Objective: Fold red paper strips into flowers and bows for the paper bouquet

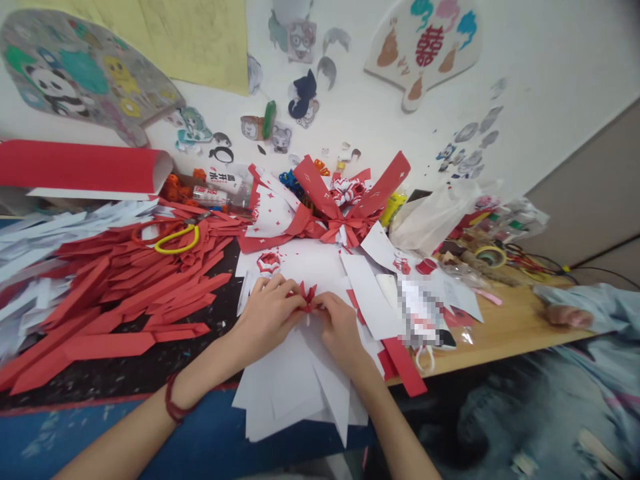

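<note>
Between my two hands, above a stack of white paper sheets (295, 387), is a small red folded-paper piece (309, 292) with pointed tips sticking up. My left hand (273, 307) pinches it from the left, and a dark red band circles that wrist. From the right, the closed fingers of my right hand (337, 323) grip the same piece. A short white bit shows just under it. Its lower part is hidden by my fingertips. Just beyond my left hand sits a round red-and-white folded-paper ball (269, 263).
Folded red paper strips (125, 293) and white strips (30, 267) pile up at left, with yellow-handled scissors (177, 241) on top. Red-and-white paper bouquets (345, 207) stand behind. At right are a plastic bag (433, 220), a tape roll (490, 257) and another person's hand (570, 316).
</note>
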Demonstrator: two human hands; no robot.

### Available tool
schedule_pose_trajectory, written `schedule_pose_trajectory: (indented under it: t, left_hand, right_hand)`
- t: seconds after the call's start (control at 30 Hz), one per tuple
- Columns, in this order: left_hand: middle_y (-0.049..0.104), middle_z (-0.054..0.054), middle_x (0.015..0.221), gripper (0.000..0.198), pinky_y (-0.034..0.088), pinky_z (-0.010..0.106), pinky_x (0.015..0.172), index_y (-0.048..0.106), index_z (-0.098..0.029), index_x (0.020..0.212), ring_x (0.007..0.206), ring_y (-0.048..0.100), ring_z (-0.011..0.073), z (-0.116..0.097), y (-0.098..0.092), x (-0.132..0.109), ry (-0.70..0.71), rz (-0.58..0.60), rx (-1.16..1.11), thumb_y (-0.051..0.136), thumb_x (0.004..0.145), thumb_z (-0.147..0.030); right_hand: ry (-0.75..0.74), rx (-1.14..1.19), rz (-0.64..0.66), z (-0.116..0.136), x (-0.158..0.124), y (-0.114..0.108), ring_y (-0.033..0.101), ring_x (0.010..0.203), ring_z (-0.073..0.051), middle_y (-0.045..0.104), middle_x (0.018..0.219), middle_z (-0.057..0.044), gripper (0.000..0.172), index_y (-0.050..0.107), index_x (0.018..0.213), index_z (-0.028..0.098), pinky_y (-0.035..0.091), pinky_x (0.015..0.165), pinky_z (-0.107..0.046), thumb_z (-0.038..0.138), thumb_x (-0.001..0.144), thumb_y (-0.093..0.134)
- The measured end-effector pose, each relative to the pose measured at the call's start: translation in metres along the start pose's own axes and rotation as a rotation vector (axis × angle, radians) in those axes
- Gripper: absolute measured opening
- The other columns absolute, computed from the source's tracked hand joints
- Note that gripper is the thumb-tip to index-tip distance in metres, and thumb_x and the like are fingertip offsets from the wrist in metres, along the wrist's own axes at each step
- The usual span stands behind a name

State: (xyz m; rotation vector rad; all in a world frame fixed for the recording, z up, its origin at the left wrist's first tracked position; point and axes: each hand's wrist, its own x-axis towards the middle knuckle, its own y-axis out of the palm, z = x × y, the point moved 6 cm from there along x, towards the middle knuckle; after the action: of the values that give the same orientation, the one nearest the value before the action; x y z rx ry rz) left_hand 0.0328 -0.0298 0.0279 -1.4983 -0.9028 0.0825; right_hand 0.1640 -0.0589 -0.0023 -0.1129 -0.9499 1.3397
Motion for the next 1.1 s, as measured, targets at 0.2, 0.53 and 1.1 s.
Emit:
schedule_pose_trajectory:
  t: [0.2, 0.53, 1.1]
  left_hand:
    - [0.065, 0.002, 0.093, 0.008, 0.033, 0.038, 0.080, 0.068, -0.022, 0.087, 0.092, 0.051, 0.0215, 0.002, -0.002, 0.006, -0.011, 0.042, -0.071, 0.060, 0.087, -0.027]
    - [0.066, 0.000, 0.071, 0.012, 0.036, 0.032, 0.071, 0.071, -0.022, 0.079, 0.069, 0.059, 0.0154, 0.010, 0.004, 0.003, -0.179, -0.007, -0.242, 0.061, 0.085, -0.027]
    - [0.070, -0.002, 0.063, 0.021, 0.041, 0.021, 0.059, 0.069, -0.019, 0.072, 0.057, 0.058, 0.0103, 0.026, 0.007, 0.007, -0.403, -0.009, -0.643, 0.058, 0.086, -0.030]
  right_hand:
    - [-0.002, 0.026, -0.056, -0.001, 0.000, -0.002, 0.063, 0.077, -0.018, 0.068, 0.083, -0.003, 0.025, 0.062, 0.085, 0.020, 0.049, 0.071, -0.028, 0.001, 0.078, 0.047]
    - [0.118, 0.120, -0.103, 0.000, -0.002, -0.010, 0.066, 0.076, -0.017, 0.070, 0.089, -0.003, 0.018, 0.062, 0.101, 0.021, 0.053, 0.073, -0.030, 0.027, 0.084, 0.065]
    - [-0.216, -0.297, 0.002, 0.012, -0.008, 0.001, 0.060, 0.070, -0.018, 0.068, 0.082, -0.006, 0.018, 0.062, 0.092, 0.017, 0.042, 0.063, -0.030, 0.019, 0.097, 0.045]
